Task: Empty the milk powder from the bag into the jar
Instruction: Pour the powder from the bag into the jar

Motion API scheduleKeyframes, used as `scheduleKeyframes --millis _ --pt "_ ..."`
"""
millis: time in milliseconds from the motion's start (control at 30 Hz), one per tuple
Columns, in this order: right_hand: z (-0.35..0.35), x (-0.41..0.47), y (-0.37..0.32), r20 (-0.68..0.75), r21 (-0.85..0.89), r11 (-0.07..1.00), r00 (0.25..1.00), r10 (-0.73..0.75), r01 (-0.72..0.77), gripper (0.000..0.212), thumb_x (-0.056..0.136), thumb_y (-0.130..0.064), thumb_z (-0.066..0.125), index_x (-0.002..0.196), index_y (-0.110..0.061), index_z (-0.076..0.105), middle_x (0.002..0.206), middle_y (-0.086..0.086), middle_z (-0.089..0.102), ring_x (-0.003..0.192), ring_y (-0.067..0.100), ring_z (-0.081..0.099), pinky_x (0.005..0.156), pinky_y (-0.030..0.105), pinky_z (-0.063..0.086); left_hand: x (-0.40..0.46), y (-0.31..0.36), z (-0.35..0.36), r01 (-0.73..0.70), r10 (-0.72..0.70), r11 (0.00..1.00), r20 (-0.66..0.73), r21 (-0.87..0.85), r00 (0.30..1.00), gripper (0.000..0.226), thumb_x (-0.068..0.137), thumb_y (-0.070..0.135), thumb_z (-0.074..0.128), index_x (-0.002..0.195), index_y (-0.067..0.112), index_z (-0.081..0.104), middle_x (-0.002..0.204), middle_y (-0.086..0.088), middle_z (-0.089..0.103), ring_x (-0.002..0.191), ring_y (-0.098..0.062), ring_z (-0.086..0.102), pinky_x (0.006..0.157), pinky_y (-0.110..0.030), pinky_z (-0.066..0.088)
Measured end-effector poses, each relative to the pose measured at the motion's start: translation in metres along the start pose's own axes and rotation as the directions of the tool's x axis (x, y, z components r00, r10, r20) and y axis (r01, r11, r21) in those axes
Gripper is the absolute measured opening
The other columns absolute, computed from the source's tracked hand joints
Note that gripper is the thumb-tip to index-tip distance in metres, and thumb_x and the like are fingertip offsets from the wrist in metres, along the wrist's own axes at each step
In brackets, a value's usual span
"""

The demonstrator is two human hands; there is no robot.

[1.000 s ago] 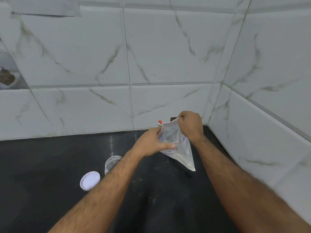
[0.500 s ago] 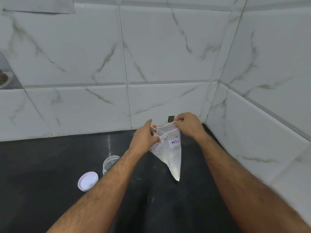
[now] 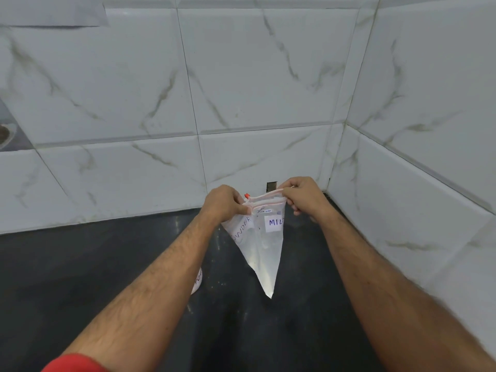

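One clear bag (image 3: 261,245) hangs upright, corner pointing down at the dark bench (image 3: 80,277); left hand (image 3: 225,202) and right hand (image 3: 300,196) each pinch its top edge.

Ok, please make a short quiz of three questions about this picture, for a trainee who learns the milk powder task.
1. True or false: both hands hold the bag by its top edge.
2. Multiple choice: how does the bag hang? A) lying flat on the counter B) with one corner pointing down, above the counter C) inside the jar
3. Short answer: which object partly hides the jar?

Key
1. True: the left hand and the right hand each pinch the zip edge.
2. B: the corner points down over the dark counter.
3. The left forearm; only a small piece of the jar shows beside it.
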State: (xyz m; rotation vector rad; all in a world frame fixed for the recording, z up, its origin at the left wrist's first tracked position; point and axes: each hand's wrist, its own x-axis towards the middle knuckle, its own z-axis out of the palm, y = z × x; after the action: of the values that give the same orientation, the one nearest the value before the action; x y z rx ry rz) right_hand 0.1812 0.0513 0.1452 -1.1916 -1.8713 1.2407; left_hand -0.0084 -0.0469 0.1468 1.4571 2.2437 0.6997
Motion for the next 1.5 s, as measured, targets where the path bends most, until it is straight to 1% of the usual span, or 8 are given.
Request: scheduleKeyframes --millis 233,333,567,733,933,1167,1367,1500 --pt "0.003 -0.007 0.019 -0.209 0.158 0.987 0.978 0.016 0.018 0.037 0.092 -0.054 0.058 0.104 -0.02 0.062 0.081 0.003 0.066 0.061 0.015 0.058 0.048 0.026 0.048 0.005 0.019 -0.005 -0.049 0.055 0.997 -0.102 0.067 0.993 0.017 0.083 0.027 0.071 0.084 0.011 0.076 0.086 0.012 0.063 0.066 -0.005 0.053 0.052 -0.018 0.033" --pt "0.018 -0.017 0.04 -0.125 0.176 0.984 0.99 0.061 -0.038 0.043 0.094 -0.061 0.05 0.102 -0.021 0.062 0.086 0.005 0.066 0.066 0.015 0.061 0.049 0.027 0.048 0.007 0.026 -0.008 -0.102 0.117 0.988 -0.139 0.113 0.983 0.018 0.083 0.024 0.067 0.079 0.009 0.075 0.092 0.008 0.072 0.064 -0.006 0.054 0.053 -0.02 0.037" --pt "0.034 -0.015 0.08 -0.145 0.349 0.907 0.942 0.302 -0.237 0.046 0.102 -0.05 0.041 0.119 -0.012 0.061 0.108 0.009 0.068 0.091 0.019 0.066 0.068 0.032 0.053 0.009 0.026 -0.048 -0.299 0.305 0.948 -0.047 0.105 0.951 0.014 0.087 0.02 0.065 0.077 0.025 0.073 0.08 0.007 0.07 0.082 -0.017 0.062 0.076 -0.032 0.047" --pt "0.043 -0.006 0.084 0.147 0.525 0.725 0.887 0.439 -0.446 0.054 0.101 -0.043 0.05 0.147 -0.015 0.04 0.138 0.016 0.055 0.119 0.03 0.059 0.099 0.049 0.051 0.013 0.024 -0.063 -0.364 0.359 0.931 -0.108 -0.032 0.927 0.027 0.09 0.002 0.054 0.09 0.02 0.074 0.094 0.0 0.074 0.085 -0.017 0.065 0.085 -0.036 0.052" --pt "0.059 -0.003 0.076 0.228 0.785 0.489 0.911 0.343 -0.381 0.035 0.099 -0.041 0.054 0.123 -0.016 0.063 0.116 0.006 0.072 0.109 0.026 0.066 0.088 0.045 0.052 0.011 -0.001 -0.063 -0.352 0.299 0.863 -0.194 -0.363 0.934 0.013 0.095 0.011 0.059 0.095 0.008 0.071 0.094 -0.011 0.072 0.084 -0.012 0.06 0.081 -0.029 0.048" --pt "0.038 0.011 0.053 0.015 0.739 0.646 0.964 0.267 -0.191 0.004 0.093 -0.012 0.063 0.094 -0.009 0.066 0.1 0.013 0.071 0.089 0.026 0.068 0.075 0.038 0.056 -0.002 -0.047 -0.058 -0.331 0.149 0.783 -0.358 -0.527 0.922 0.023 0.09 0.0 0.06 0.082 0.021 0.067 0.082 0.004 0.069 0.074 -0.005 0.06 0.07 -0.021 0.047" --pt "0.019 0.022 0.017 -0.142 0.514 0.857 0.989 0.038 0.041 0.012 0.088 -0.008 0.065 0.077 -0.011 0.067 0.079 0.009 0.064 0.081 0.024 0.058 0.076 0.039 0.049 -0.01 -0.077 -0.046 -0.247 0.035 0.729 -0.325 -0.639 0.945 0.013 0.075 0.013 0.073 0.086 0.02 0.069 0.08 0.006 0.072 0.069 -0.011 0.066 0.059 -0.023 0.056" --pt "0.008 0.024 -0.007 -0.208 0.373 0.916 0.975 -0.076 0.15 0.013 0.086 -0.01 0.067 0.074 -0.014 0.066 0.073 0.002 0.062 0.072 0.017 0.057 0.066 0.031 0.047 -0.009 -0.087 -0.038 -0.232 0.029 0.717 -0.304 -0.657 0.952 0.018 0.091 0.002 0.065 0.09 0.02 0.069 0.088 -0.002 0.072 0.076 -0.019 0.068 0.064 -0.029 0.056"
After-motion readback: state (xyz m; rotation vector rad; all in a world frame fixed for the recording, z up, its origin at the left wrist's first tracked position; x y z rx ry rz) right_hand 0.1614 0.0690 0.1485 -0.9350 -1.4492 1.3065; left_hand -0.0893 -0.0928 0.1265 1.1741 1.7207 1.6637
